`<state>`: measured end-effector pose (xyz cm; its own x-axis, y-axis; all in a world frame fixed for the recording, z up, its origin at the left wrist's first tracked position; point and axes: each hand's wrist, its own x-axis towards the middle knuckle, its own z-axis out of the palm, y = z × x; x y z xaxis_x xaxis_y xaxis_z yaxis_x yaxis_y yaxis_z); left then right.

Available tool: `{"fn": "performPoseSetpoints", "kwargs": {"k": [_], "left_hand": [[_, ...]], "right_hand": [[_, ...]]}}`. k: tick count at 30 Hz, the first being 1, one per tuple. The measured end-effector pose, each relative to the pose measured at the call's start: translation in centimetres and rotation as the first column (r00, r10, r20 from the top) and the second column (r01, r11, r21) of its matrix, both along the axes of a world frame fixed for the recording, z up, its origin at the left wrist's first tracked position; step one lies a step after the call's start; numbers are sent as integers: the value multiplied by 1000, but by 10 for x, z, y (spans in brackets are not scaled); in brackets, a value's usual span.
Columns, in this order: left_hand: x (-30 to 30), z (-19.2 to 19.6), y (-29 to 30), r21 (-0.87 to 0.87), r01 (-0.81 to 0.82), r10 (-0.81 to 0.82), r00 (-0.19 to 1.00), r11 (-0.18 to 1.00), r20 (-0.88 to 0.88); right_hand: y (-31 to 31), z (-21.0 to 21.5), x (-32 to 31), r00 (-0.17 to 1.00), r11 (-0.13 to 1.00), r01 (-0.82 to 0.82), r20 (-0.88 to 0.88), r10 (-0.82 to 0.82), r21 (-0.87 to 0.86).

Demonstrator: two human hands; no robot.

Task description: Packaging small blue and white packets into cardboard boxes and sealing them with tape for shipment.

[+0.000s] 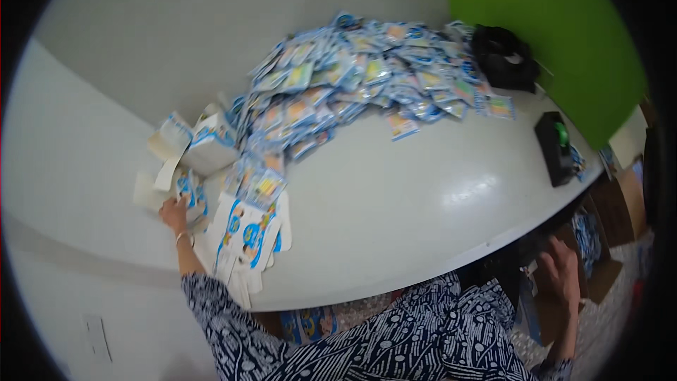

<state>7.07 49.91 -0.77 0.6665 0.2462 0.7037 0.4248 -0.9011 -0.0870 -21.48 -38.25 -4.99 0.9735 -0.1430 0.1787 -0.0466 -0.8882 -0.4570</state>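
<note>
The box [190, 187] sits just off the left end of the pile [338, 74]; the left hand [173, 214] touches it, though whether it grips I cannot tell. Flat cartons [248, 233] lie nearer than the pile's left end; a knock there could set the loosely heaped packets sliding. Well to the pile's near right, past the tape dispenser [553, 155], the right hand [561, 265] has its fingers apart, apparently holding nothing.

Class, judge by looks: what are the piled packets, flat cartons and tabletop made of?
Piled packets: probably glossy plastic film, given their patchy shine. Flat cartons: likely smooth paperboard, given stiff-looking printed panels. Tabletop: glossy, shown by its bright reflection; perhaps laminate.
</note>
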Motion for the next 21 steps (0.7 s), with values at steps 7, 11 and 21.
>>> {"fn": "performPoseSetpoints", "kwargs": {"k": [7,11,21], "left_hand": [[-55,1,-246,-315,717,-744,666,621,51],[-89,4,-395,-298,904,-952,281,306,-125],[-79,-13,-470,-463,884,-995,-89,-64,-32]], "right_hand": [[114,17,119,907,855,-421,153,392,304],[149,-6,166,884,837,-468,143,445,284],[117,-21,158,883,854,-456,241,402,249]]}}
